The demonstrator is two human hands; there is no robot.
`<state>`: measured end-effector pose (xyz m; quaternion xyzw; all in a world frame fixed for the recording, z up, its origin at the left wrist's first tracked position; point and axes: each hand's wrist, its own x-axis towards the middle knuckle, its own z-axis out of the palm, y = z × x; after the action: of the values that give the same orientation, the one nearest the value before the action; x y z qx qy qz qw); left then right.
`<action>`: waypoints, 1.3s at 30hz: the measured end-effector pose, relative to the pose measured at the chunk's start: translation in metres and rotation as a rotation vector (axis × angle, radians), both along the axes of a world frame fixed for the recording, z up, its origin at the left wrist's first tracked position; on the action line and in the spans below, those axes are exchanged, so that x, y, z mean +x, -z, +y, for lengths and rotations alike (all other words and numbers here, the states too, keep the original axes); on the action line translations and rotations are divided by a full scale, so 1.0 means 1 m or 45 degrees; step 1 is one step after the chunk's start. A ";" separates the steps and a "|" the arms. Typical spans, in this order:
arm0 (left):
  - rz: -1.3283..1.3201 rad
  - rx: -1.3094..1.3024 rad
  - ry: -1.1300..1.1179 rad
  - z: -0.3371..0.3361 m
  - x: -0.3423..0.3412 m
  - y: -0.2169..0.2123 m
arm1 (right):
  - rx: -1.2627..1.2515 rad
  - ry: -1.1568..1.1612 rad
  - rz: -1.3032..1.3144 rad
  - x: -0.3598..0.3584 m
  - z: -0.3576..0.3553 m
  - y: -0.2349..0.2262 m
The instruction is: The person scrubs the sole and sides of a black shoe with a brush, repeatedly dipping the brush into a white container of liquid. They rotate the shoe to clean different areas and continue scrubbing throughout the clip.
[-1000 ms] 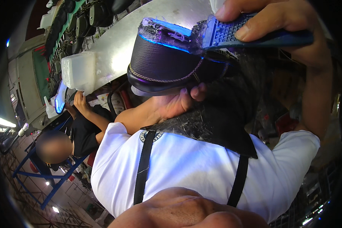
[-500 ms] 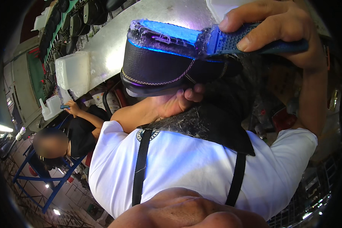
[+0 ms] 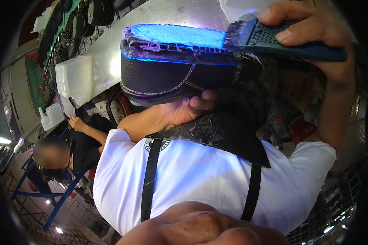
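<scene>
A black leather shoe upper (image 3: 159,79) with pale stitching lies bottom up in front of my chest. Its underside (image 3: 176,36) glows bright blue, and frayed threads hang along the edge. My left hand (image 3: 188,109) supports it from below, its fingers curled against the near side. A dark blue-green brush (image 3: 292,45) with a textured handle is gripped in my right hand (image 3: 315,30). The dark bristles touch the underside's right part. The shoe's right end fades into shadow.
Behind the shoe runs a metal bench (image 3: 110,69) bearing a white translucent container (image 3: 74,79). Several dark shoes (image 3: 81,20) hang on a rack at the far left. A co-worker (image 3: 88,143) sits at the left, near a white spouted bottle (image 3: 51,116).
The shoe has shifted left, and more of its blue underside shows. The brush has slid right along it. The co-worker's hand has lowered slightly.
</scene>
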<state>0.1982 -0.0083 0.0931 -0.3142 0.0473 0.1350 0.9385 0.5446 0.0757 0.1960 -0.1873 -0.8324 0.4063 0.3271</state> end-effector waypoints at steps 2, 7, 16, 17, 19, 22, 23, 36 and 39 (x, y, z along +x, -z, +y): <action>-0.032 -0.001 -0.007 0.000 0.000 0.001 | -0.020 -0.047 0.336 -0.024 0.009 0.022; -0.094 -0.054 0.016 0.001 0.000 0.003 | 0.074 -0.180 0.343 -0.043 0.019 0.010; -0.112 -0.071 0.023 0.001 0.000 0.006 | -0.161 -0.133 0.080 -0.034 0.010 -0.009; -0.099 -0.059 0.033 0.002 0.000 0.005 | -0.208 -0.131 0.095 -0.031 0.008 -0.007; -0.070 -0.034 0.052 0.004 0.001 0.001 | -0.281 -0.151 0.175 -0.026 0.008 0.003; -0.047 -0.012 0.037 0.002 0.002 0.000 | -0.257 -0.222 0.171 -0.020 0.014 0.006; -0.044 0.004 0.037 0.003 0.002 0.001 | -0.254 -0.234 0.141 -0.018 0.014 0.003; -0.063 0.189 -0.013 0.012 -0.001 0.006 | -0.034 -0.080 -0.656 0.009 -0.002 -0.051; 0.116 0.614 -0.124 0.044 -0.007 -0.014 | -0.043 0.190 -0.455 0.033 -0.007 -0.047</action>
<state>0.1912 0.0357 0.1076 -0.0769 0.0409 0.2015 0.9756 0.5775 0.0685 0.2429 -0.3230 -0.8540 0.3553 0.2001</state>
